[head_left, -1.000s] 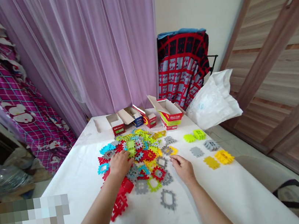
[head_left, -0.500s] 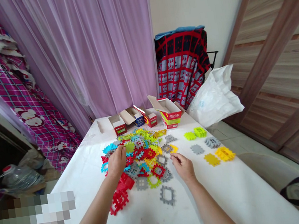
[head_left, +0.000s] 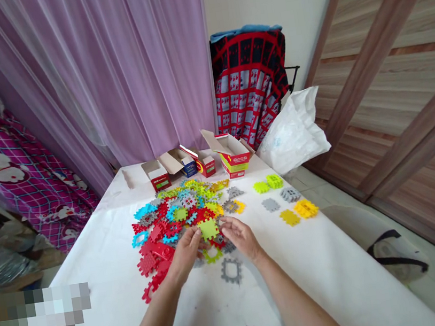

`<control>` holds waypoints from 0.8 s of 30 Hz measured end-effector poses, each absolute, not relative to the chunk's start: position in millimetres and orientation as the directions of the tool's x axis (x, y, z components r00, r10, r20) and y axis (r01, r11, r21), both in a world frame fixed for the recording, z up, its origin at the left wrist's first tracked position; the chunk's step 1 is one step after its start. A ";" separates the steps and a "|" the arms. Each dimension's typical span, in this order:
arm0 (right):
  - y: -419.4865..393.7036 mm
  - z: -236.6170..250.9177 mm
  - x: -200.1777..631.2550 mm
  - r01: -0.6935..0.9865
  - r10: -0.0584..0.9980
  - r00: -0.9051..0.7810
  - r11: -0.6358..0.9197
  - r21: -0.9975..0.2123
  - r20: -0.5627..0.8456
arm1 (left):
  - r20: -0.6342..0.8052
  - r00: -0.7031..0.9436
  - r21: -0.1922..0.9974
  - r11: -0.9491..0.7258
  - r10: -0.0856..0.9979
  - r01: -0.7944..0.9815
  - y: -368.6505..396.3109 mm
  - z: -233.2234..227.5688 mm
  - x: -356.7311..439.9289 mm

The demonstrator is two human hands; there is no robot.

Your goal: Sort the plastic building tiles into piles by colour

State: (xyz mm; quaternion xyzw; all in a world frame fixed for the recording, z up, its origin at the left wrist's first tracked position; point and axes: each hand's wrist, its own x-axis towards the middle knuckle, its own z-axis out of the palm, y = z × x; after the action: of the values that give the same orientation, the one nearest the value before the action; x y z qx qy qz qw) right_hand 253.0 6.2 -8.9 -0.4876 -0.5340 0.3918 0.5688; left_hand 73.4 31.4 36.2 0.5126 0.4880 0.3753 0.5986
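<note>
My left hand [head_left: 187,247] pinches a square lime-green plastic building piece [head_left: 209,229] by its left side, above the pile. The piece has notched edges. Close to its right edge is my right hand [head_left: 241,237], fingers loosely bent and apart; I cannot tell whether they touch it. Around and beneath both hands spreads a heap of red, blue, grey, green and yellow interlocking pieces [head_left: 162,227]. A grey frame-shaped piece [head_left: 232,281] lies on the white cloth in front of the heap.
Sorted pieces sit to the right: green ones [head_left: 274,181], grey ones [head_left: 290,194] and yellow ones [head_left: 305,208]. Several open cardboard boxes [head_left: 234,156] line the table's far edge. A white bag [head_left: 294,130] stands beyond the right edge of the white-covered table [head_left: 296,260].
My left hand has brought the lime-green piece rightward and nearer to me from over the heap. My right hand has come in beside it. The view has turned slightly right.
</note>
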 end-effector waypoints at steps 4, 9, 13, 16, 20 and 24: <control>0.4 0.9 247.1 0.381 0.941 0.066 0.285 -0.880 0.333 | -0.289 0.261 0.951 0.308 0.921 -0.031 18.7 24.0 84.1; -4.8 10.2 243.9 0.723 0.918 0.003 0.272 -0.635 0.396 | -0.310 0.263 0.936 0.342 0.914 -0.087 12.6 17.1 87.3; -3.9 8.0 241.8 0.741 0.937 -0.013 0.244 -0.625 0.350 | -0.322 0.315 0.932 0.357 0.893 -0.057 14.1 18.0 84.5; -2.4 7.7 243.5 0.728 0.944 -0.025 0.243 -0.641 0.329 | -0.338 0.342 0.927 0.373 0.877 -0.040 13.8 20.3 82.3; 0.9 9.2 262.2 0.751 0.932 0.024 0.222 -0.622 0.362 | -0.283 0.327 0.954 0.301 0.901 -0.004 6.2 20.5 75.2; 5.5 5.7 296.2 0.794 0.909 0.257 -0.005 -0.608 0.328 | -0.073 0.234 0.997 0.065 0.969 0.042 -8.6 9.8 61.6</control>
State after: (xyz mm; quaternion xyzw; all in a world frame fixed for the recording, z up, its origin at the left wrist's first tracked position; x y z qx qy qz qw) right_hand 296.2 5.5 5.7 -0.7045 -0.6042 0.0794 0.3638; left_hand 61.6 -8.6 9.8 0.5464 0.4626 0.4111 0.5644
